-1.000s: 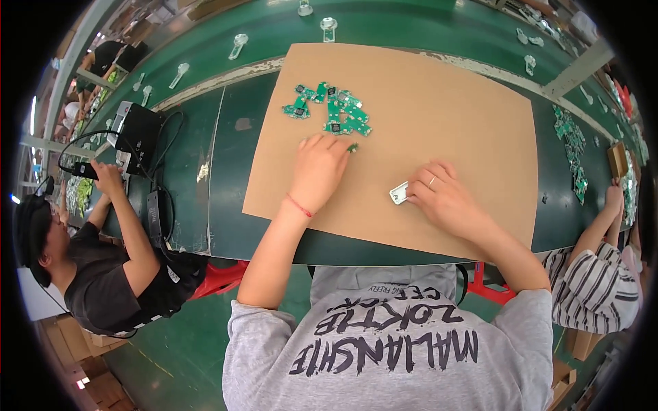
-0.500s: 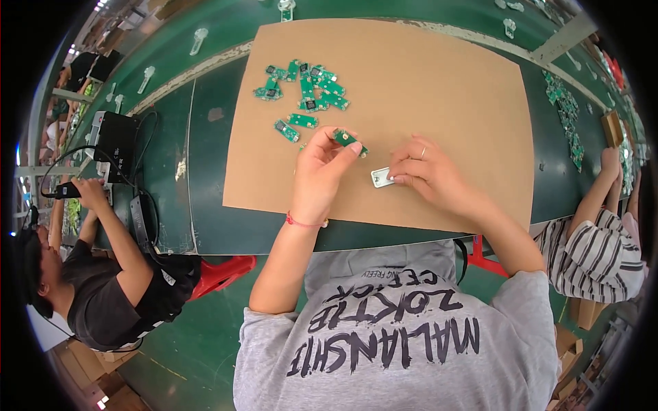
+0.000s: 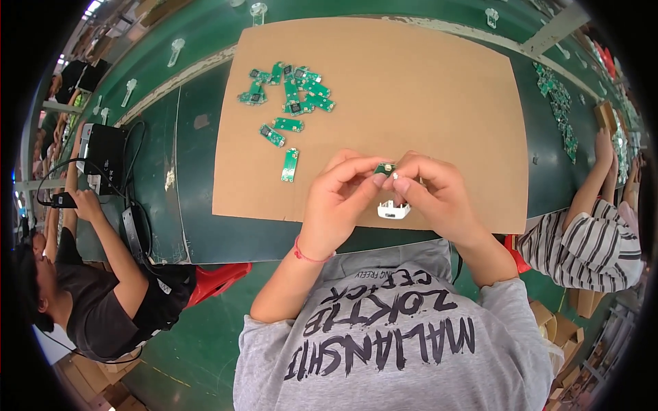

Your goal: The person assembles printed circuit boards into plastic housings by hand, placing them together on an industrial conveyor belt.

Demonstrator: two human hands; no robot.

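I observe left hand [image 3: 337, 198] pinching a green board [image 3: 384, 168] near a white casing [image 3: 393, 212]; right hand [image 3: 444, 194] narrowed, contents I cannot tell.

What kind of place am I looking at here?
Probably a factory assembly line for small electronics: loose green circuit boards lie on a cardboard sheet, pale parts are spread along a green surface beyond, and people sit on either side.
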